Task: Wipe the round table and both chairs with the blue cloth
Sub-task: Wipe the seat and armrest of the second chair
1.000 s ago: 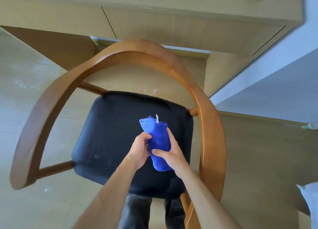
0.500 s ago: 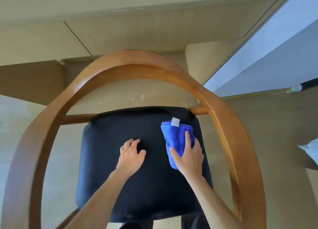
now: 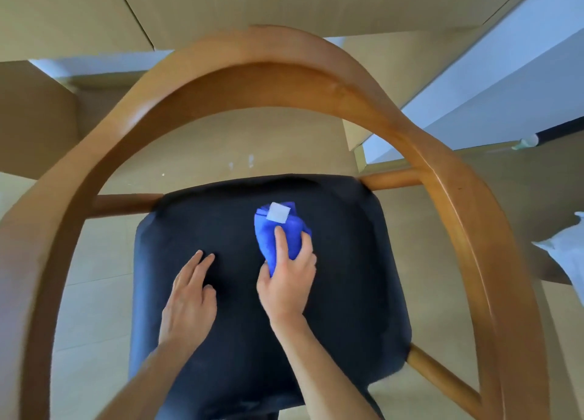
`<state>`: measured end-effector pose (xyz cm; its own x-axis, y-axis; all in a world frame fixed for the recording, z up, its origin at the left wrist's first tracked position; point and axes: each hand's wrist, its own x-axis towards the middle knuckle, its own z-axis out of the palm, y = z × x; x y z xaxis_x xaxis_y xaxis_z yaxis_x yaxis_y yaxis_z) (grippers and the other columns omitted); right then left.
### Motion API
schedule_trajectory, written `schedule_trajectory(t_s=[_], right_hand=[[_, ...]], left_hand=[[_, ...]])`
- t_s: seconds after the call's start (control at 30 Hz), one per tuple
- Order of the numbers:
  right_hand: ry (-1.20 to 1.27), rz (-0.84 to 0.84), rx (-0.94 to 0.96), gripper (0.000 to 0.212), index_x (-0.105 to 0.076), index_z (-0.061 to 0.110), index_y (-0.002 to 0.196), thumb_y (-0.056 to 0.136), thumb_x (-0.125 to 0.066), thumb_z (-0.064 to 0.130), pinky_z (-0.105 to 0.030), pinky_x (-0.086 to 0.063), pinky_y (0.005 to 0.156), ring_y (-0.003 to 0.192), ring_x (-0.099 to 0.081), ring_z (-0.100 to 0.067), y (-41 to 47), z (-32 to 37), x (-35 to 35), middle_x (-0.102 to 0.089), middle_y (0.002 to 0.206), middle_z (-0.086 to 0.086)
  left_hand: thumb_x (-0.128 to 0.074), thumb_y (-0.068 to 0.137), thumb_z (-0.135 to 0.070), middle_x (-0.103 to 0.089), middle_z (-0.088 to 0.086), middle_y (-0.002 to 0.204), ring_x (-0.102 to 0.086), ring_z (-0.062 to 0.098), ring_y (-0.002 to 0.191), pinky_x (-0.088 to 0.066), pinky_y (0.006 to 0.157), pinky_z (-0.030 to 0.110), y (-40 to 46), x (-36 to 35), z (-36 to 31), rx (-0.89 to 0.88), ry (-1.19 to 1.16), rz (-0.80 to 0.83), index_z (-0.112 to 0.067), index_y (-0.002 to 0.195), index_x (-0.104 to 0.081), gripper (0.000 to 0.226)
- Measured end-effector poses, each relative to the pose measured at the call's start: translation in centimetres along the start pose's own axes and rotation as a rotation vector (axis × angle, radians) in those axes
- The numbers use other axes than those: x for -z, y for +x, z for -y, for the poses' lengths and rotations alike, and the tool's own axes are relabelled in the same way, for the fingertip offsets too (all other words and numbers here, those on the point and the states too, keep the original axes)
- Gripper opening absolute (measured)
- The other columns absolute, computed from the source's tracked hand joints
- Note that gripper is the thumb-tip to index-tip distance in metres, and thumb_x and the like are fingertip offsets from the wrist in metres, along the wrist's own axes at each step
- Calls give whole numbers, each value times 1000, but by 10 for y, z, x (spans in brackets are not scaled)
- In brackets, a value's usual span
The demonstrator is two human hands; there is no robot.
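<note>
Seen from the head camera, the blue cloth lies bunched into a short roll on the black padded seat of a wooden armchair, a little right of the seat's middle and toward its back edge. Its long axis runs from near the right hand's palm away toward the curved backrest, tilting slightly left at the far end, where a small white tag faces up. The right hand holds the cloth down on the seat: the index finger lies straight along the top of the roll, while the thumb and the other fingers curl around its two sides. The left hand rests flat on the bare seat just beside it, fingers straight and close together, pointing toward the backrest and holding nothing. Both forearms reach in from the lower edge. The chair's curved back and arm rail arches around the seat on three sides. Beyond it stands a light wooden cabinet on a pale floor. At the right edge a piece of white fabric shows, cut off by the frame.
</note>
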<state>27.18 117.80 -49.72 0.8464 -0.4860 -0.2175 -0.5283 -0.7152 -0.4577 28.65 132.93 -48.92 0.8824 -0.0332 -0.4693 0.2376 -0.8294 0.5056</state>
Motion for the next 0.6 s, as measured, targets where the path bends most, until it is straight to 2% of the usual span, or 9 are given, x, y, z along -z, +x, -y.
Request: schedule_trajectory(t_s=[0.07, 0.13, 0.2, 0.27, 0.37, 0.5, 0.6], right_hand=[[-20, 144, 192, 72, -51, 28, 132, 64, -75, 23, -39, -51, 76, 88, -54, -28, -28, 20, -16, -45, 140, -16], [-79, 270, 379, 73, -47, 34, 130, 63, -72, 27, -36, -50, 73, 84, -53, -24, -47, 25, -25, -46, 139, -11], [-153, 323, 525, 70, -47, 37, 129, 64, -71, 24, -34, -47, 74, 83, -51, -22, -47, 12, -21, -47, 138, -7], [-219, 352, 609, 67, -50, 37, 128, 67, -68, 17, -35, -45, 75, 82, -49, -25, -35, -14, -7, -48, 136, -6], [-236, 295, 541, 62, -57, 35, 122, 65, -66, 9, -36, -45, 70, 79, -49, -27, -23, -66, 27, -54, 128, -5], [-256, 144, 292, 62, -63, 27, 119, 62, -73, 5, -39, -49, 66, 82, -56, -31, -33, -139, 71, -56, 131, -10], [-241, -6, 33, 68, -64, 19, 122, 59, -80, -1, -46, -52, 75, 91, -60, -38, -52, -168, 82, -55, 131, -17]], left_hand=[[-42, 90, 4, -40, -5, 149, -40, 19, 133, -33, 104, 31, 2, 7, 8, 75, -129, -104, -22, 140, -45, 56], [-40, 90, 3, -47, 1, 144, -44, 23, 129, -34, 101, 33, 2, 11, 11, 147, -185, -162, -19, 139, -45, 54], [-39, 91, 2, -46, 2, 144, -43, 25, 128, -34, 100, 36, 2, 12, 11, 162, -163, -146, -19, 140, -43, 54], [-40, 89, 2, -43, 2, 147, -37, 25, 133, -32, 105, 40, 1, 10, 7, 124, -95, -98, -18, 143, -41, 57], [-44, 92, -2, -32, 4, 154, -26, 27, 139, -27, 111, 45, 1, 6, 0, 112, -35, -25, -19, 146, -37, 57], [-45, 94, -6, -27, 7, 155, -21, 30, 141, -25, 111, 48, 1, 5, -4, 114, 18, 8, -18, 146, -37, 54], [-45, 94, -5, -26, 6, 156, -19, 30, 141, -24, 112, 48, 1, 5, -3, 111, 36, 22, -18, 146, -37, 55]])
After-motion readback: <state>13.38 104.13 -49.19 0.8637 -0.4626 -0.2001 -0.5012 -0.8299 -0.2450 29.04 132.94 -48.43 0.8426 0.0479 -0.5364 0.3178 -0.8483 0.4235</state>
